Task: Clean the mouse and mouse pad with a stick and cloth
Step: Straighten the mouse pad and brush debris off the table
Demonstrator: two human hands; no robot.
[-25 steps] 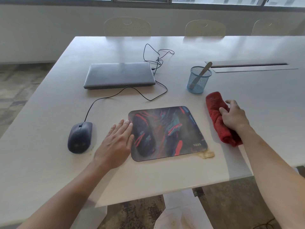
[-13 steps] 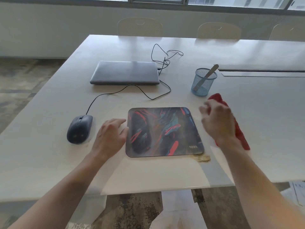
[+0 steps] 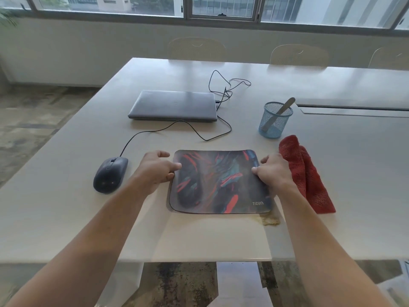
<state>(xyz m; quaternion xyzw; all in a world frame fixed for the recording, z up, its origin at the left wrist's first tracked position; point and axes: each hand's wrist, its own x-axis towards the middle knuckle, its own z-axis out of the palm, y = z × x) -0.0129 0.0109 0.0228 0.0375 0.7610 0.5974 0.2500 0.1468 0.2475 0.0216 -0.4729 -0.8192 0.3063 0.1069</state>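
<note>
Hands, left [image 3: 156, 170] and right [image 3: 274, 171], pinch one mouse pad [image 3: 219, 181]; one mouse [image 3: 110, 174], one cloth [image 3: 306, 172] nearby

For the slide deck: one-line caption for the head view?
Both hands, left and right, grip opposite edges of the mouse pad; mouse left, red cloth right.

Both forearms reach toward 12 o'clock, the left hand [image 3: 156, 168] and right hand [image 3: 273, 171] each with fingers curled, thumbs pointing inward.
</note>
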